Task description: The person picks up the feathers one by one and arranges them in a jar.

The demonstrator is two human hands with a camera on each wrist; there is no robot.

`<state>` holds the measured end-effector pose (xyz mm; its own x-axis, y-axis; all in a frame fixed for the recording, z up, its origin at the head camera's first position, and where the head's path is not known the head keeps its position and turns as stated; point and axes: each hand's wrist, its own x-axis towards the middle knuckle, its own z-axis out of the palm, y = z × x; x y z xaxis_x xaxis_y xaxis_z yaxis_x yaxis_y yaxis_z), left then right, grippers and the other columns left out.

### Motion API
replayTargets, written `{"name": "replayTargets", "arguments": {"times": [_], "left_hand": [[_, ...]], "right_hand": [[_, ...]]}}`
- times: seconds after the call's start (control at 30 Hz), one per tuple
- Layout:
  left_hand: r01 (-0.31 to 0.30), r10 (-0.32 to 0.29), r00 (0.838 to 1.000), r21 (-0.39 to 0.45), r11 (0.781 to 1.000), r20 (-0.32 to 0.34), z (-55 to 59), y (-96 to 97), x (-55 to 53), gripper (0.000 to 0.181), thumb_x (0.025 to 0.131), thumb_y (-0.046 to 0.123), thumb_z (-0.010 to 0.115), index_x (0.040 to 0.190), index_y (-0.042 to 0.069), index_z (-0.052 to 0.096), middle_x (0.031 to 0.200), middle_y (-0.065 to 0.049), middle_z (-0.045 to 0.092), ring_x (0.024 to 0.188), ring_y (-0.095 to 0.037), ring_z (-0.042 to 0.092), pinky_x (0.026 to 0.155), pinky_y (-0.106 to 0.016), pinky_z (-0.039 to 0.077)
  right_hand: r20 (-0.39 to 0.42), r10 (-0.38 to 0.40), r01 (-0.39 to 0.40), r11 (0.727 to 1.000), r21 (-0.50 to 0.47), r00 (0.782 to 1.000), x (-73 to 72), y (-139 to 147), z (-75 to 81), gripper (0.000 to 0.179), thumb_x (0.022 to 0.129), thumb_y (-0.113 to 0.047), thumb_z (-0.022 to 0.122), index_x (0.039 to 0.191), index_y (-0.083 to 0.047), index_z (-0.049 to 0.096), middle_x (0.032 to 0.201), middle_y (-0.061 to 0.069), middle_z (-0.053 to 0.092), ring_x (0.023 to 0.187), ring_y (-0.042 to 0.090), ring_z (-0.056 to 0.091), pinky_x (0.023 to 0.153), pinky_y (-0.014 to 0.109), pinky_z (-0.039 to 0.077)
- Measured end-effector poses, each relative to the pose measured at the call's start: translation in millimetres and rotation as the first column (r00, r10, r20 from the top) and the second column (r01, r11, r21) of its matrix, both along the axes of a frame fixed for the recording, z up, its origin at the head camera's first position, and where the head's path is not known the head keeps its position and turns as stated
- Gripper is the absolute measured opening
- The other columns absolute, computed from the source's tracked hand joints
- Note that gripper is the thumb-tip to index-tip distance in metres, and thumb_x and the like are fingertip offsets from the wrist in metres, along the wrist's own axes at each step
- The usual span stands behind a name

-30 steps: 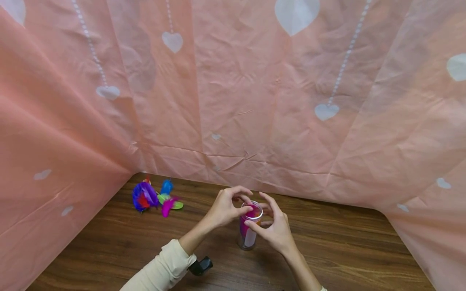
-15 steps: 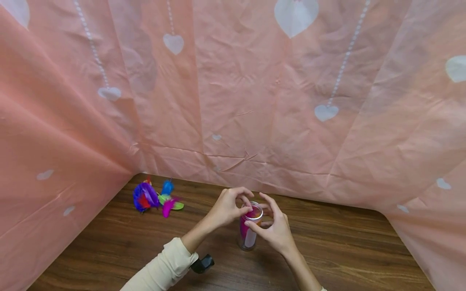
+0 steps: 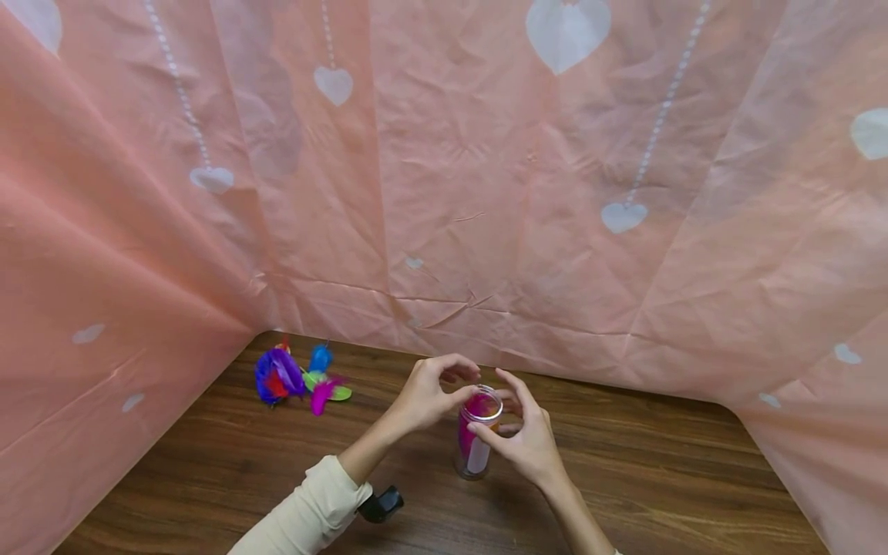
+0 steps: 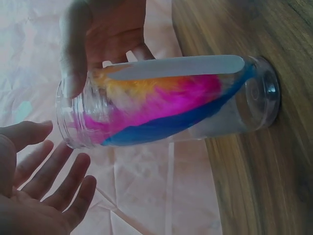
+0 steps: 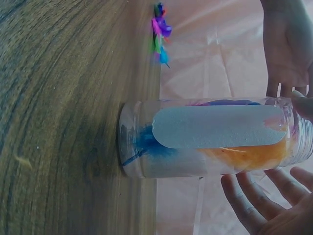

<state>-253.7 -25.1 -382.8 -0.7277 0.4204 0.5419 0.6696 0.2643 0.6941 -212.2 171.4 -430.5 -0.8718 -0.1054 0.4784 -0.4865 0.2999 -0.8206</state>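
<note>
A clear jar (image 3: 475, 455) with a pale label stands upright on the wooden table, its mouth uncovered. Pink, orange and blue feathers (image 4: 181, 105) show through its wall in the left wrist view. My right hand (image 3: 530, 443) holds the jar near the neck, thumb on the near side and fingers on the far side. At the left of the mouth is my left hand (image 3: 432, 395), fingers loosely bent with nothing between them. In the left wrist view, the left hand (image 4: 46, 188) appears apart from the jar.
Loose feathers (image 3: 298, 378) in purple, blue, green, pink and red lie at the table's back left. A black object (image 3: 381, 505) is beside the left sleeve. Pink cloth (image 3: 444, 193) with white hearts hangs behind the wooden table (image 3: 666, 470) and along its sides.
My left thumb and fingers have drawn slightly up and back from the jar's mouth. The right hand keeps its hold and the jar stays put.
</note>
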Motion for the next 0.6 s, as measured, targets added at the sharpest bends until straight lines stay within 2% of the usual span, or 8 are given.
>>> {"name": "replayTargets", "arguments": {"times": [0.07,0.13,0.33,0.4,0.6], "left_hand": [[-0.016,0.016,1.000,0.013,1.000,-0.018,-3.0,-1.5,-1.1,0.015,0.091,0.004,0.078,0.104,-0.001,0.073,0.101,-0.013,0.077,0.093,-0.027,0.075,0.086,-0.031,0.059],[-0.036,0.037,0.999,0.024,0.999,-0.029,-6.5,-3.5,-2.1,0.013,0.091,0.004,0.077,0.103,-0.001,0.073,0.100,-0.013,0.077,0.091,-0.025,0.075,0.084,-0.031,0.060],[-0.103,0.106,0.992,0.034,0.994,-0.074,-13.4,-12.9,-6.0,0.010,0.091,0.002,0.077,0.100,0.000,0.074,0.098,-0.013,0.076,0.088,-0.026,0.073,0.083,-0.046,0.061],[-0.136,0.138,0.986,0.032,0.990,-0.097,-15.9,-17.1,-7.9,0.011,0.089,0.000,0.077,0.099,0.000,0.074,0.097,-0.012,0.076,0.089,-0.027,0.073,0.083,-0.048,0.060],[-0.239,0.234,0.961,-0.014,0.971,-0.146,-25.2,-29.9,-13.6,0.012,0.087,-0.002,0.078,0.098,0.001,0.073,0.095,-0.011,0.074,0.090,-0.028,0.072,0.080,-0.041,0.059]], "right_hand": [[-0.001,-0.001,0.001,1.000,0.002,1.000,-0.2,0.1,-0.1,0.082,0.077,-0.004,0.091,0.148,-0.006,0.049,0.111,0.015,0.074,0.094,0.033,0.073,0.067,0.035,0.063],[-0.002,0.001,-0.001,1.000,0.004,1.000,-0.4,0.0,-0.1,0.082,0.077,-0.005,0.091,0.148,-0.006,0.049,0.111,0.015,0.074,0.094,0.033,0.074,0.068,0.035,0.063],[-0.002,0.001,-0.001,1.000,0.005,1.000,-0.8,0.1,0.7,0.083,0.077,-0.005,0.091,0.148,-0.005,0.049,0.110,0.014,0.074,0.093,0.031,0.074,0.068,0.035,0.063],[-0.001,0.002,-0.002,1.000,0.006,1.000,-0.9,0.3,1.1,0.083,0.077,-0.006,0.091,0.148,-0.006,0.049,0.110,0.014,0.074,0.093,0.031,0.073,0.068,0.035,0.063],[-0.006,0.008,-0.008,1.000,0.008,1.000,-1.3,0.7,1.6,0.083,0.077,-0.006,0.091,0.148,-0.005,0.049,0.111,0.014,0.074,0.093,0.031,0.073,0.068,0.036,0.063]]}}
